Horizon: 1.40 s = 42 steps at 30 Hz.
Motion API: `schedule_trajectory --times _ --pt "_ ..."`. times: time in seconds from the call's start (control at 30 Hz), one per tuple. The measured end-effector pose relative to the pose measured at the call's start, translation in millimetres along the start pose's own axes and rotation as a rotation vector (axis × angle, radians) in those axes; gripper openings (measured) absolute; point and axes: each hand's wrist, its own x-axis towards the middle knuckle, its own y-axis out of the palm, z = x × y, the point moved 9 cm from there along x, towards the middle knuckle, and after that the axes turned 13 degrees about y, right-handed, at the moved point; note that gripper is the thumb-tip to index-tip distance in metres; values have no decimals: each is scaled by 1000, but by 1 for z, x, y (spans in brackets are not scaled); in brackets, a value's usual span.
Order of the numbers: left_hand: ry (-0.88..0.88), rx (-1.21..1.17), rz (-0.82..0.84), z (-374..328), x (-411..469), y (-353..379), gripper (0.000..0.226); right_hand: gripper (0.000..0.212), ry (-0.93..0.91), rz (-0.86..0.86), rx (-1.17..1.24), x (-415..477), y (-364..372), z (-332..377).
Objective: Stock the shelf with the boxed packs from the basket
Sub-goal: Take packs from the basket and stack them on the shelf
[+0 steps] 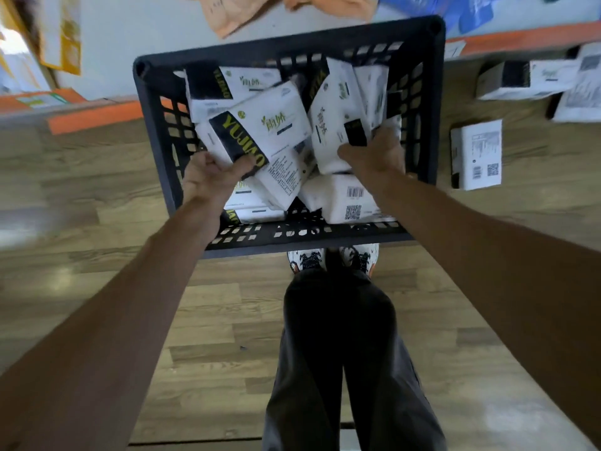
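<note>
Reaching down into a dark slatted basket on the wood-look floor, the person has both bare arms stretched out in front of dark trousers and patterned white shoes. The left hand curls round the near end of a white pack, thumb pressed on its black band, where yellow letters read "YUJIAO"; green characters sit on the white face beside it, too soft to read. The right hand grips a second white pack standing more upright, fingers wrapped over a small black panel on it. Under and around these 2 lie more of the same packs, tumbled at all angles; 1 near the front wall shows a barcode and a QR code, another a block of tiny print that cannot be made out.

To the right, on the floor, 1 white pack lies flat with a QR code and barcode facing up, and further back 2 or 3 others rest near an orange shelf edge. Above that edge sit blurred blue packages and orange ones.
</note>
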Motion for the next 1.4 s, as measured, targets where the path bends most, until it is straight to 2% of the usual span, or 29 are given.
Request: schedule_trajectory --times 0.1,0.2,0.33,0.5,0.6,0.67,0.73,0.87,1.13,1.27,1.4 --pt "-24 27 3 -19 -17 -16 47 48 34 -29 74 -28 -29 2" --pt "-19 44 33 -42 -38 -31 43 38 38 -59 83 -62 -65 8" --pt "-11 5 42 -94 -87 -67 43 40 -93 -132 52 -126 -126 27" --pt "33 -101 49 -195 -176 -131 36 38 -192 -163 33 -232 -214 49" --pt "53 -116 158 -239 -223 -168 52 43 -201 -191 39 -300 -267 70" --pt "72 -164 171 -278 -257 -197 66 42 -211 -195 -4 -349 -299 90" --pt "126 -296 135 -326 -296 -227 53 45 -269 -166 -17 -401 -326 113" --pt "255 -379 94 -404 -353 -270 41 49 -396 -193 -26 -488 -380 163" --pt "428 -523 180 -485 -392 -320 48 46 -575 -308 125 -585 -480 240" --pt "464 -581 237 -519 -389 -329 64 36 -609 -283 266 -614 -517 254" --pt "490 -641 182 -553 -383 -339 64 49 -653 -293 377 -634 -556 267"
